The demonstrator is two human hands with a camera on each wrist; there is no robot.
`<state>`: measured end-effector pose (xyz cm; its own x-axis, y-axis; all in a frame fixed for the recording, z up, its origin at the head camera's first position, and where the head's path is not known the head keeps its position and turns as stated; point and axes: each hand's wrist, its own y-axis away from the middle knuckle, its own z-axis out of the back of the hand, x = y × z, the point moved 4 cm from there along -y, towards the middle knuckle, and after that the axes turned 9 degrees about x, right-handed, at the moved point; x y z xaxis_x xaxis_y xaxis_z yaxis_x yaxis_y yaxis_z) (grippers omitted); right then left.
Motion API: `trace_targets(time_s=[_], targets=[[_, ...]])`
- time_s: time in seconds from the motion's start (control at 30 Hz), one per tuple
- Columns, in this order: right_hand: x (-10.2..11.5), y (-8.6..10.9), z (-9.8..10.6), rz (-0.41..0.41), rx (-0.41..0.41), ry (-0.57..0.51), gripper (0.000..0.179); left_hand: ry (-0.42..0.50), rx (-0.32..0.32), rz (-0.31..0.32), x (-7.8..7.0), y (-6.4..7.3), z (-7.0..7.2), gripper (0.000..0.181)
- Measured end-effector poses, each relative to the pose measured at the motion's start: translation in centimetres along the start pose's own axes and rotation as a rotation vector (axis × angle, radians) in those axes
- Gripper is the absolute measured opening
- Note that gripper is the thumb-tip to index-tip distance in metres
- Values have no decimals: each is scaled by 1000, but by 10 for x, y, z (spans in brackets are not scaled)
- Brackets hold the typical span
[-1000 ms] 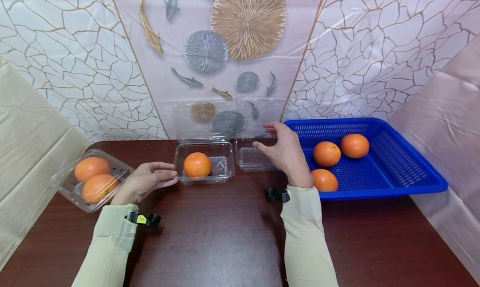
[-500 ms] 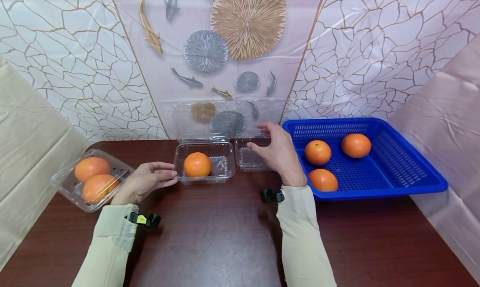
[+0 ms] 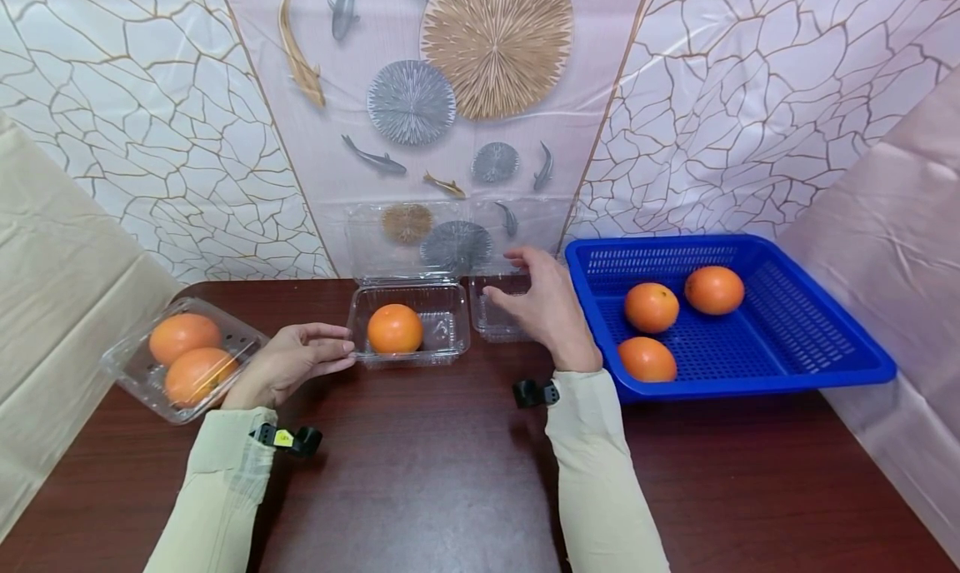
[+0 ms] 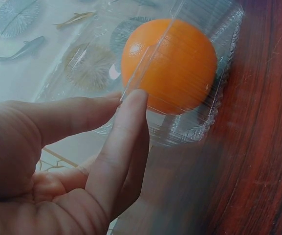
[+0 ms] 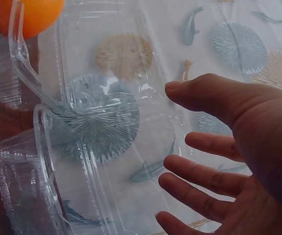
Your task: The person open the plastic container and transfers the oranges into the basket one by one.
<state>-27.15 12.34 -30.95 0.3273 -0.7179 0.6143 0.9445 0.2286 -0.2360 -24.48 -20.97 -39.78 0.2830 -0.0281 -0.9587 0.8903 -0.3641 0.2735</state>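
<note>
My left hand (image 3: 296, 361) pinches the near left edge of a clear plastic clamshell box (image 3: 446, 358) between thumb and fingertips. This box stands with its lid raised against the backdrop and holds one orange (image 3: 394, 329), also seen large in the left wrist view (image 4: 169, 66). Over a second clear clamshell box (image 3: 495, 327), just to the right, hovers my right hand (image 3: 551, 311). Its fingers are spread and relaxed around nothing, as the right wrist view shows. That second box contains no fruit, and my right hand covers part of it.
A blue plastic basket (image 3: 795, 381) stands on the right with three oranges (image 3: 651, 308) inside. At the far left, behind my left wrist, a closed clear box (image 3: 153, 402) contains two oranges (image 3: 184, 338). A patterned backdrop (image 3: 495, 48) rises behind the dark wooden table (image 3: 442, 473).
My right hand has drifted slightly left, away from the basket. One orange in the basket has rolled left and back again. My left hand has stayed in place.
</note>
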Motion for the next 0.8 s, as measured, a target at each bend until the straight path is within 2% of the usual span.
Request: trace_targets(time_s=[0.5,0.8], targets=[[5,-4,-19,25,30,25,57,-5,-2,9,-2,1,-1,52],[6,-5,-27,10,43,37,58,-20,-16,34,-2,1,-1,53]])
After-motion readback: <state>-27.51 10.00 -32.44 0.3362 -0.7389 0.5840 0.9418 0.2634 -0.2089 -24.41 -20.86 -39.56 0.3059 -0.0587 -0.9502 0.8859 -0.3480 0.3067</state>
